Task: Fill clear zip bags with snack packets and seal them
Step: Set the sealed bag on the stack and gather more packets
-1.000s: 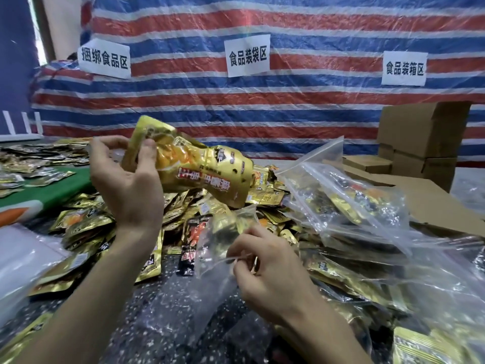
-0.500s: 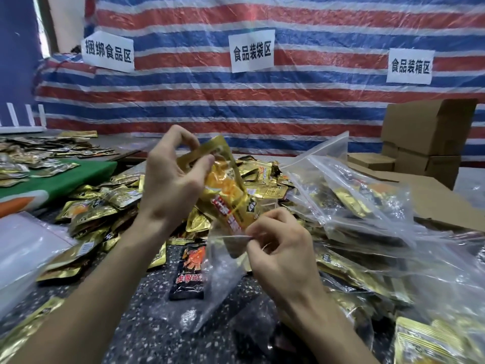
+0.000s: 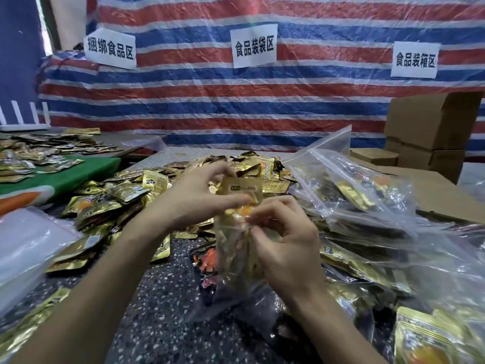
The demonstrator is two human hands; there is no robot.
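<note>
A gold snack packet [image 3: 242, 191] stands upright at the centre of the view, its lower half inside a clear zip bag [image 3: 236, 248]. My left hand [image 3: 194, 200] pinches the packet's upper part from the left. My right hand [image 3: 283, 240] pinches the bag's mouth on the right side, just below the packet's top. The bag hangs down over the speckled dark table [image 3: 157, 298]. How much the bag holds besides this packet is unclear through the blurred plastic.
A heap of loose gold packets [image 3: 115, 198] covers the table behind my hands. Filled clear bags [image 3: 354, 195] pile up on the right. Cardboard boxes [image 3: 430, 132] stand at the back right, and flat clear bags [image 3: 23, 245] lie at the left. A striped tarp forms the back wall.
My left hand has brought the gold packet from high on the left down into the mouth of the clear bag, which my right hand has kept holding.
</note>
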